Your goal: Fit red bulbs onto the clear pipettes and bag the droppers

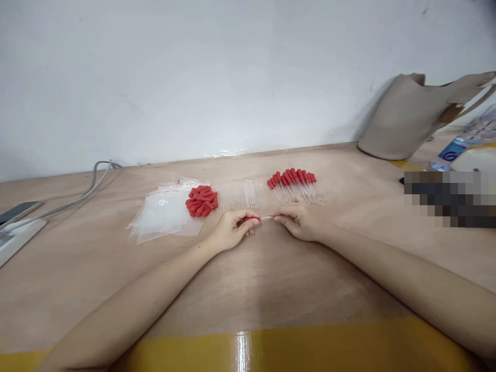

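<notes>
Between finger and thumb, my left hand [235,229] pinches a red rubber dropper bulb [253,219]. My right hand [296,221] is closed on the thin clear glass dropper tube [267,218], whose left end meets the bulb; how deep it sits inside is hidden. Just beyond my left hand is a pile of loose red bulbs [201,201]. A row of clear glass tubes [242,194] lies side by side behind both hands. Past my right hand, several droppers with red bulbs fitted [296,181] lie in a slanted row.
Clear zip bags [163,212] lie fanned out left of the bulb pile. Grey cables [91,188] and a phone [19,212] are at the far left. A beige bag [403,119] stands against the wall at right, near a plastic bottle [461,144]. Yellow tape [186,354] runs along the front edge.
</notes>
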A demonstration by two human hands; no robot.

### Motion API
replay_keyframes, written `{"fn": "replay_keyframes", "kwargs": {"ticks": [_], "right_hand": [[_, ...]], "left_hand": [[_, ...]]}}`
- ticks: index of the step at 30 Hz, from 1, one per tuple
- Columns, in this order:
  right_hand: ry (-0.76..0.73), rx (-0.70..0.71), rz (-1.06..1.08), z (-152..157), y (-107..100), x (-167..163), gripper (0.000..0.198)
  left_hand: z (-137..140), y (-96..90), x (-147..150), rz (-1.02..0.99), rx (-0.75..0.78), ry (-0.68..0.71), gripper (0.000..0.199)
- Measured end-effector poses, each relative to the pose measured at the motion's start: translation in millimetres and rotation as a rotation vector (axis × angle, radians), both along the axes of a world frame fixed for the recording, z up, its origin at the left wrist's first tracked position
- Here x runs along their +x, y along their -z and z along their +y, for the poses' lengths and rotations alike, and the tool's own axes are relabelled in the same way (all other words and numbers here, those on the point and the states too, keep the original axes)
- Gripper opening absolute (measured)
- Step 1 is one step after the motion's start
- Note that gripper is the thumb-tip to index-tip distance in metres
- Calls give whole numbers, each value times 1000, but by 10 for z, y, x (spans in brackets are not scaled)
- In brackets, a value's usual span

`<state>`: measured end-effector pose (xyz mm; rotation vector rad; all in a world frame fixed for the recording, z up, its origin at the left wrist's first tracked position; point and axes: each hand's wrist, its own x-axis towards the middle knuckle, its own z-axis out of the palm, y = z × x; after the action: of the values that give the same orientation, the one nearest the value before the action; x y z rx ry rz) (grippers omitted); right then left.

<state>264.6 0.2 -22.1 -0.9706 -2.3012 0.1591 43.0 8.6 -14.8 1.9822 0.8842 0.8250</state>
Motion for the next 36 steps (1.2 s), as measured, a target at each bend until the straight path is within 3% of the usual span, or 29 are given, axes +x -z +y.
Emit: {"fn": "replay_keyframes", "kwargs": {"ticks": [5,13,19,31,36], "right_hand": [[55,134,-106,-8,32,8,21],[21,184,-71,-46,8,-39,25],[42,193,-119,-72,-40,-122,27],[43,55,-145,-84,-64,-213,31],[42,-42,-119,-83,-81,-221,30]], "left_hand": [[-28,-14,2,81,59,-33,22],[-68,-23,17,-2,36,-34,20],[-112,-102,30,43,75,-74,20],[-51,-22,-5,145,264,-60,18],[-69,-119,-11,242,416,-54,14]]}}
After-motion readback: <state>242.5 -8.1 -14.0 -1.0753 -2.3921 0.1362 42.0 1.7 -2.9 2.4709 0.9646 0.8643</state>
